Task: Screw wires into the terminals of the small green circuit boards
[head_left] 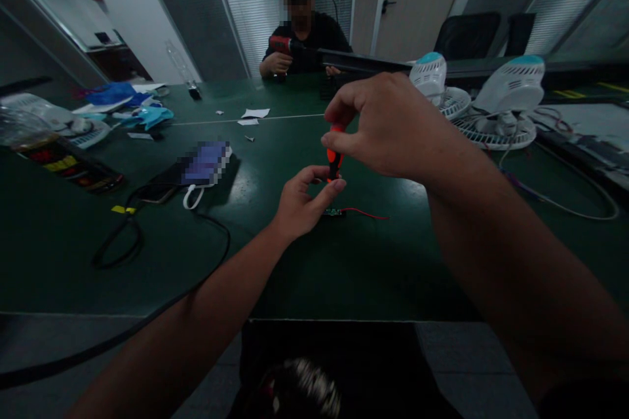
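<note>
A red and black screwdriver (335, 156) stands upright above the green table. My right hand (388, 121) grips the top of its handle between thumb and fingers, from above. Lower down, my left hand (305, 201) closes thumb and fingers around the handle's bottom end. The screwdriver's tip is hidden behind the left fingers. Just below them lies a small green circuit board (334, 212), partly covered by my left hand. A thin red wire (366, 213) runs from the board to the right along the tabletop.
A phone (204, 163) with a white cable loop and a black cable (223, 242) lie left. Farther left is a drink bottle (69, 157). White fans (508, 95) stand right. Paper scraps (255, 114) lie beyond. Across the table, a person (304, 26) holds a red power drill (281, 46).
</note>
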Demonstrator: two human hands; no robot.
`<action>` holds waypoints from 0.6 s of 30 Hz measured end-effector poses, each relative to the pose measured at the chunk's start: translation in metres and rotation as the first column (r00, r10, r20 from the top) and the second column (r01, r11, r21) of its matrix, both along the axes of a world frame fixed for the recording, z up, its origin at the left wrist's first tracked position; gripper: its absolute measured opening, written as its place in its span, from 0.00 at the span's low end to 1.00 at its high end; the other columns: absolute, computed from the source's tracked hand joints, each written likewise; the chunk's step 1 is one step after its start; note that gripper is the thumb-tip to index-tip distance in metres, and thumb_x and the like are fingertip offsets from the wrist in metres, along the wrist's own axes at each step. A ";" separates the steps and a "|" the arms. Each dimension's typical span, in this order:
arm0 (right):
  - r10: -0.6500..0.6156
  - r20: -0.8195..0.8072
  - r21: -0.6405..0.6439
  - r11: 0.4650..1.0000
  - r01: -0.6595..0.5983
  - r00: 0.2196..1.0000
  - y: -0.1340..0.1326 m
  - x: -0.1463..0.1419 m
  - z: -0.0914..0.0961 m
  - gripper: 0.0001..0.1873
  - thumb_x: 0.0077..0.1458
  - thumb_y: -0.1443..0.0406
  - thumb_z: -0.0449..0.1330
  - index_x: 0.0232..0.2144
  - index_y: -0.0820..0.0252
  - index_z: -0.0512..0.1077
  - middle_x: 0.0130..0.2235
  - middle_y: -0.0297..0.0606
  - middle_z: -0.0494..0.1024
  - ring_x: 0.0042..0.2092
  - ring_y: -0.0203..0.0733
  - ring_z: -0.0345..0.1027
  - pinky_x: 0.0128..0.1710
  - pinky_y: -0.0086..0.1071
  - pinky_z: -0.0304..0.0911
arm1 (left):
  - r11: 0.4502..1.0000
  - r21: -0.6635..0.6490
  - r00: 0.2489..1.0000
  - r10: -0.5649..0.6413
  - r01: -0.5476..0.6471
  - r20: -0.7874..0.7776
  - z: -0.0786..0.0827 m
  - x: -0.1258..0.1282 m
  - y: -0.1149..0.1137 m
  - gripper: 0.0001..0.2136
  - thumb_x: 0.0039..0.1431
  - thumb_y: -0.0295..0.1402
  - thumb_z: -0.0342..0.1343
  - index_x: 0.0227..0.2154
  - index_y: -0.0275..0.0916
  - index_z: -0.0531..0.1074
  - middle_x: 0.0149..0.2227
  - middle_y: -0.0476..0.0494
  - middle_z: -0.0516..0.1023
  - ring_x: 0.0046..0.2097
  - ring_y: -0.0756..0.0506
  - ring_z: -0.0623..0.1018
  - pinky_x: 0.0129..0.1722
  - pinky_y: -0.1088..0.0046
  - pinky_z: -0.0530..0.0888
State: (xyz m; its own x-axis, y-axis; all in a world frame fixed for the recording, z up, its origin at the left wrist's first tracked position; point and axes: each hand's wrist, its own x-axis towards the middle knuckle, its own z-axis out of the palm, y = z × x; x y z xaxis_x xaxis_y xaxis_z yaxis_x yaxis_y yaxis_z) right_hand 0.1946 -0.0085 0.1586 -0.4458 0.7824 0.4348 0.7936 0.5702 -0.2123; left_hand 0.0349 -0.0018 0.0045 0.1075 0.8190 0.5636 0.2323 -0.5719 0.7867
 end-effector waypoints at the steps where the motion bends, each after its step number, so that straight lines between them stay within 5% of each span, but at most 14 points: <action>1: 0.005 0.007 0.001 1.000 -0.005 1.000 0.000 0.000 0.000 0.12 0.58 0.63 0.64 0.42 0.61 0.82 0.46 0.47 0.84 0.47 0.54 0.77 0.49 0.43 0.68 | 1.000 0.005 1.000 -0.018 0.018 0.009 -0.001 0.000 0.000 0.11 0.63 0.43 0.64 0.42 0.41 0.80 0.43 0.41 0.85 0.44 0.44 0.81 0.49 0.63 0.76; 8: 0.033 0.040 0.000 0.999 -0.033 0.999 0.003 0.001 -0.003 0.15 0.58 0.66 0.61 0.46 0.59 0.81 0.48 0.46 0.84 0.49 0.53 0.78 0.50 0.41 0.68 | 0.997 0.025 0.997 -0.069 0.069 0.024 -0.003 -0.001 0.001 0.14 0.70 0.43 0.55 0.46 0.41 0.81 0.45 0.41 0.85 0.45 0.44 0.82 0.49 0.65 0.77; 18: 0.042 0.022 0.018 0.999 -0.042 0.999 0.001 0.000 -0.003 0.15 0.60 0.64 0.60 0.46 0.58 0.81 0.51 0.45 0.83 0.51 0.54 0.76 0.52 0.42 0.66 | 1.000 0.017 1.000 -0.010 0.010 -0.004 -0.001 0.000 0.001 0.10 0.66 0.42 0.61 0.40 0.41 0.78 0.40 0.42 0.85 0.41 0.45 0.80 0.45 0.65 0.77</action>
State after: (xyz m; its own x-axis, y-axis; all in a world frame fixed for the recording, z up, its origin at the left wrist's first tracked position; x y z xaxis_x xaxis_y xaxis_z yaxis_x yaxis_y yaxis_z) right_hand 0.1950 -0.0074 0.1560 -0.4876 0.7548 0.4388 0.7730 0.6069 -0.1849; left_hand 0.0347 -0.0013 0.0038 0.1181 0.8082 0.5769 0.2291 -0.5874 0.7762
